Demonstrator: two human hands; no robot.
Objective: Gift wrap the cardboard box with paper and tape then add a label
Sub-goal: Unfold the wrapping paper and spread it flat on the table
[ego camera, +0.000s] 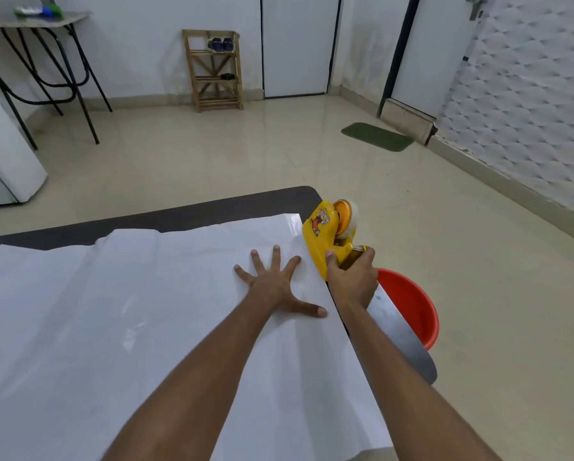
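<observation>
While the paper (pixel 129 327) lies flat on the table (pixel 212 207), its right edge running away from the person, left hand (pixel 274 287) presses fingers-splayed just inside that edge and right hand (pixel 353 284) grips the tape dispenser (pixel 325 234) right on it.

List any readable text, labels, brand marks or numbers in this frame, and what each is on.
No legible text anywhere in the head view.
Yellow tape dispenser: cartoon sticker on its side; any lettering on it is too blurred to read.
White paper: no print visible.
Green and blue items on the far side table: too small to read.
</observation>
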